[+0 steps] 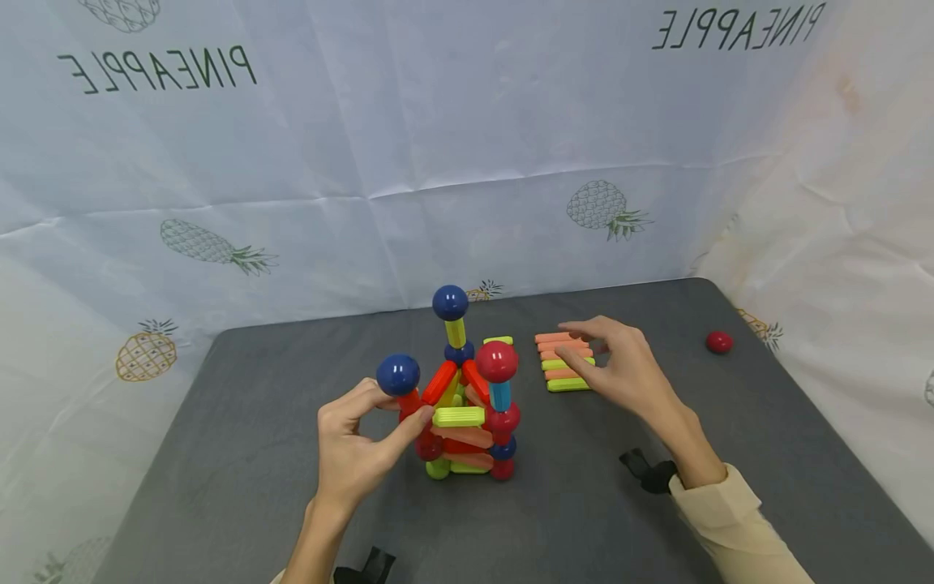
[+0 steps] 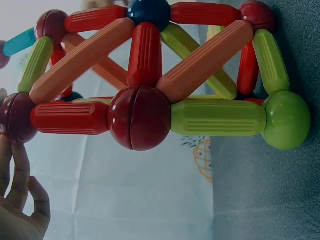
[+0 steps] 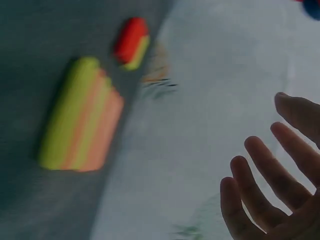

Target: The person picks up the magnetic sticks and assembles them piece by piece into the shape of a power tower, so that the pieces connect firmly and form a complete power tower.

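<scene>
A tower of magnetic sticks and balls (image 1: 461,438) stands on the grey table. My left hand (image 1: 350,454) grips its upper left corner, thumb and fingers at a dark red ball (image 2: 17,119) just under a red stick topped by a blue ball (image 1: 398,375). Beside the thumb tip lies a lime stick (image 1: 459,417) running across the front of the tower. Another blue ball (image 1: 450,302) tops the back corner, and a large red ball (image 1: 497,362) tops the right one. My right hand (image 1: 631,373) hovers empty over a row of orange and lime sticks (image 1: 569,385), fingers apart.
A loose red ball (image 1: 719,342) lies near the table's right edge. Behind the tower, a lime stick (image 1: 499,341) and a red one (image 3: 131,40) lie together. A white pineapple-print cloth (image 1: 306,178) hangs behind the table.
</scene>
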A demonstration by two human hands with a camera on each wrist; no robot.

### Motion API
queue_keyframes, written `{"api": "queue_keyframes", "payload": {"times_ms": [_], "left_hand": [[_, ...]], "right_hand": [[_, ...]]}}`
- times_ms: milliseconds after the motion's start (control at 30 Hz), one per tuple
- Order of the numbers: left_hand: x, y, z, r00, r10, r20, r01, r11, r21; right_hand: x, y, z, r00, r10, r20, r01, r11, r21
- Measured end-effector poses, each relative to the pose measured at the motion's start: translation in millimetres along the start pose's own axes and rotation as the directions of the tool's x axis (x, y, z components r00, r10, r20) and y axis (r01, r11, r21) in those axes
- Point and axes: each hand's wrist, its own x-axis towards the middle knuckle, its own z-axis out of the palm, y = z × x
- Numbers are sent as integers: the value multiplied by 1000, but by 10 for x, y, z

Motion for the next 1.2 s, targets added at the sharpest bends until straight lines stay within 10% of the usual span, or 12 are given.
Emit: {"api": "queue_keyframes", "payload": {"times_ms": [633, 900, 1200], "left_hand": [[2, -2, 4, 1000, -6, 5, 6, 1000, -10], [1, 7, 1, 1000, -17, 8, 17, 1000, 5], [-3, 15, 2, 1000, -17, 5, 17, 1000, 10]], "right_hand": [[-204, 564, 560, 924, 161, 346, -39, 941, -335], [-252, 579, 572, 927, 141, 346, -21, 944, -329], [-264, 560, 536, 879, 206, 429, -98, 960, -261]]}}
